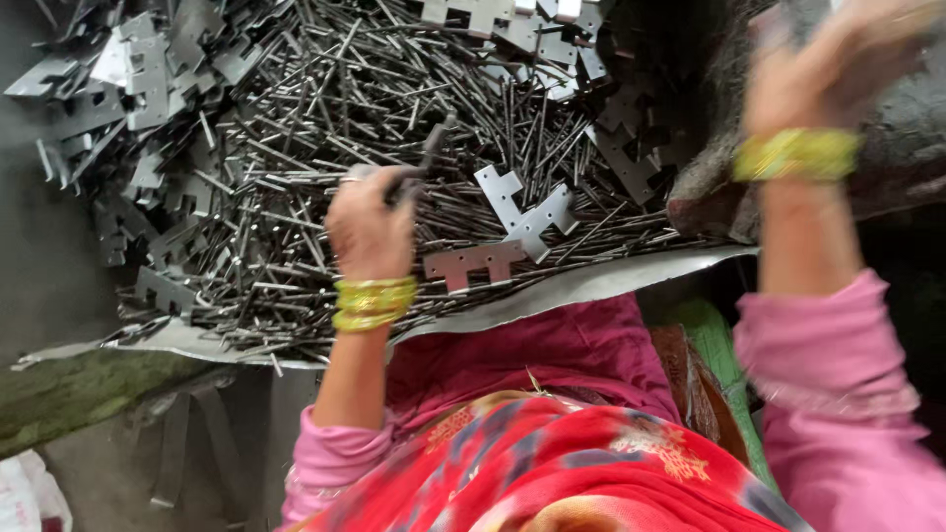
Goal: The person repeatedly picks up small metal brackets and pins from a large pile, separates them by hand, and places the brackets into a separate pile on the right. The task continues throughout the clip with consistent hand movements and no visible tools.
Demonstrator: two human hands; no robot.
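Her left hand [370,227] grips a dark metal piece [426,158] over the heap of thin rods [394,89]; the right hand [828,69] (blurred, lifted) I cannot tell.

Right hand [838,59] blurred, fingertips cut off by top edge.

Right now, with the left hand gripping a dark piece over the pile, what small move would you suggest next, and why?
Probably lift the left hand slightly to draw the dark metal piece free: the piece pokes up from the pile of thin rods, and the blurred right hand is raised away.
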